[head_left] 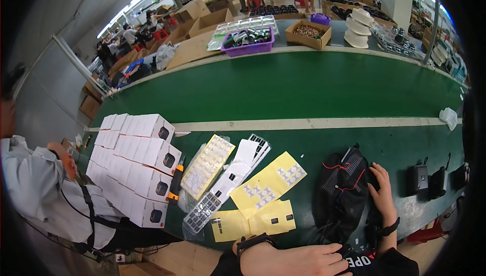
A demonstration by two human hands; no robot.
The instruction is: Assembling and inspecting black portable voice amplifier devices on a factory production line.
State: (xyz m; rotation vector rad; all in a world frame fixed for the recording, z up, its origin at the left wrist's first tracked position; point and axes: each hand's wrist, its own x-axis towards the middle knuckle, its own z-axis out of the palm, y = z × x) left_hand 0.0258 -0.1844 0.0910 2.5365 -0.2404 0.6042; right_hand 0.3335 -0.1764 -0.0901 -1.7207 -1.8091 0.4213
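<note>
A black mesh drawstring bag (343, 190) with red cord lies on the green table in front of me, its lower end bunched up. At its right side my right hand (383, 191) rests with fingers apart, thumb close to the mesh; nothing shows in its grip. My left hand (316, 260) stretches across the lower edge of the view, in front of my dark shirt. Its fingers are extended toward small dark items below the bag, and its thumb is hidden. Yellow sticker sheets (268, 185) lie left of the bag, beside a clear-backed label strip (202, 212).
White boxes (131, 164) are stacked at left beside an orange-black utility knife (176, 182). Several black devices (417, 179) stand at right near crumpled plastic (448, 118). A co-worker's sleeve (38, 185) is at far left. Beyond the green belt stand a purple basket (248, 49) and a cardboard box (309, 42).
</note>
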